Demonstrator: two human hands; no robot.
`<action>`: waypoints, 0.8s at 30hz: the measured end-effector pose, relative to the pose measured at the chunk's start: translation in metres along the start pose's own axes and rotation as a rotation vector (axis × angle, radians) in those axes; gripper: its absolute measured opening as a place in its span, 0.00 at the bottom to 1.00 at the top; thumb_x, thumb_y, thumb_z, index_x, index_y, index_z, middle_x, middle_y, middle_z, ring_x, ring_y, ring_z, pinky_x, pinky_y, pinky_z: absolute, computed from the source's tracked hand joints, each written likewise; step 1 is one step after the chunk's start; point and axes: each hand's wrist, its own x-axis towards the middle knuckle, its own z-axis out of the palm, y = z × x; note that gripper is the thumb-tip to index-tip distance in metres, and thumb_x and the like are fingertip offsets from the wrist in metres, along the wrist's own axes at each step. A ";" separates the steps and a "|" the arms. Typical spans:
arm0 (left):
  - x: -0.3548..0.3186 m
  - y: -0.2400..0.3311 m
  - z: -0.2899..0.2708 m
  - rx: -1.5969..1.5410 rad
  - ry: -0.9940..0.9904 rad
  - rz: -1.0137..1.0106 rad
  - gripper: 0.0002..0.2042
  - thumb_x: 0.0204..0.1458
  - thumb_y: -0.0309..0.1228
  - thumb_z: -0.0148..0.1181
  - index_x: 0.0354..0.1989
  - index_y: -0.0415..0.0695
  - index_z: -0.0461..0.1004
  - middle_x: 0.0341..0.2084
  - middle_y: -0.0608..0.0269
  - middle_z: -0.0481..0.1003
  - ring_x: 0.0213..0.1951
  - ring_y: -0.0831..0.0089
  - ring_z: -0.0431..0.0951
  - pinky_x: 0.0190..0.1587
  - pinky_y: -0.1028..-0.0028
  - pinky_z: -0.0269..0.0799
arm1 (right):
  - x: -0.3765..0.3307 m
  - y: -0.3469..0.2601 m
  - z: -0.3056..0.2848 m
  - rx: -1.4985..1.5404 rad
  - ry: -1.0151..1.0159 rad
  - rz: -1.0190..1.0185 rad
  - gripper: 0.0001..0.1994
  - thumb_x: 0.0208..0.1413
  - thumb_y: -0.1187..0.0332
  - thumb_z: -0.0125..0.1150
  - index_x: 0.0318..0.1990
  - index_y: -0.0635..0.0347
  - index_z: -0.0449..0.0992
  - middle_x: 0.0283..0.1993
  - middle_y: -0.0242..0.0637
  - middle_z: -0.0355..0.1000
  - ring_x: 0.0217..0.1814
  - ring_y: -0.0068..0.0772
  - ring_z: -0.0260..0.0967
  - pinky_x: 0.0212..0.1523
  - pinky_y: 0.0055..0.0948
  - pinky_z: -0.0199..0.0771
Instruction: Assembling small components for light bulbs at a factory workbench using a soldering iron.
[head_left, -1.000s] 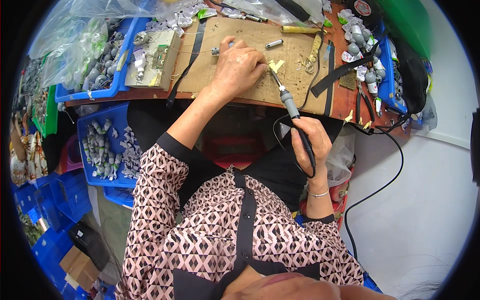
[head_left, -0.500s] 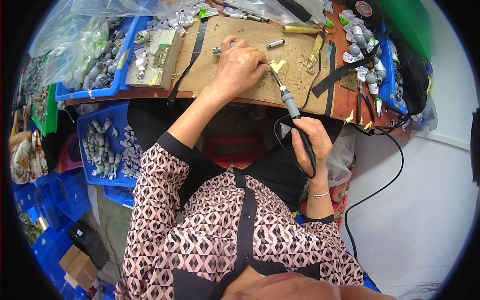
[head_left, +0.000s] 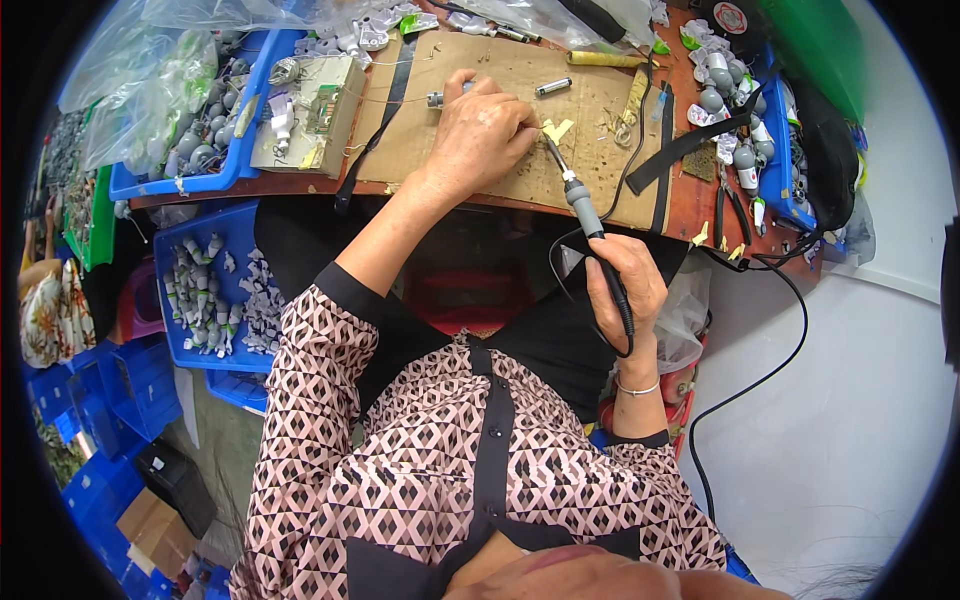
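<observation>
My right hand (head_left: 627, 285) is wrapped round the grey and black handle of a soldering iron (head_left: 583, 207). Its metal tip points up and left, close to yellow scraps (head_left: 557, 130) on the cardboard sheet (head_left: 440, 60). On the same sheet my left hand (head_left: 482, 130) is curled with its fingers bent. A small grey cylindrical part (head_left: 436, 100) sticks out at that hand's left side; most of it is hidden by the fingers. Beyond the hand lies a small silver cylinder (head_left: 552, 87).
A beige box (head_left: 340, 95) with a circuit board stands left of the cardboard. Blue bins (head_left: 240, 150) of grey bulbs flank the work area. Pliers (head_left: 732, 205) lie at right, near the iron's black cable (head_left: 790, 345). A blue tray (head_left: 175, 345) of white parts sits lower left.
The soldering iron and my right hand have shifted very slightly to the right. My left hand stays in nearly the same place.
</observation>
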 end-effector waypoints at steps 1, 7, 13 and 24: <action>0.000 0.000 0.000 -0.002 0.002 -0.001 0.05 0.49 0.33 0.66 0.26 0.47 0.82 0.23 0.65 0.79 0.38 0.67 0.77 0.63 0.57 0.55 | 0.000 0.000 0.000 0.002 0.003 -0.001 0.14 0.50 0.84 0.65 0.45 0.63 0.77 0.41 0.46 0.77 0.41 0.43 0.77 0.44 0.32 0.77; -0.001 0.000 0.000 0.002 0.005 0.001 0.05 0.49 0.33 0.67 0.26 0.47 0.82 0.23 0.65 0.79 0.38 0.67 0.77 0.63 0.57 0.55 | 0.000 -0.001 0.002 0.000 -0.001 -0.004 0.14 0.50 0.84 0.65 0.45 0.63 0.77 0.41 0.46 0.77 0.41 0.43 0.77 0.44 0.32 0.77; 0.000 0.001 -0.001 0.016 -0.003 -0.003 0.05 0.49 0.34 0.66 0.27 0.47 0.82 0.23 0.65 0.79 0.39 0.68 0.77 0.63 0.58 0.55 | -0.002 -0.001 0.000 0.010 0.002 0.014 0.14 0.51 0.83 0.65 0.45 0.63 0.77 0.41 0.46 0.77 0.41 0.43 0.77 0.44 0.32 0.77; 0.000 0.000 0.001 0.018 0.002 0.003 0.05 0.49 0.33 0.66 0.26 0.47 0.82 0.23 0.64 0.79 0.38 0.68 0.76 0.62 0.58 0.55 | -0.001 -0.002 0.001 0.004 0.005 0.021 0.14 0.51 0.83 0.65 0.45 0.63 0.77 0.41 0.46 0.77 0.42 0.43 0.77 0.45 0.33 0.76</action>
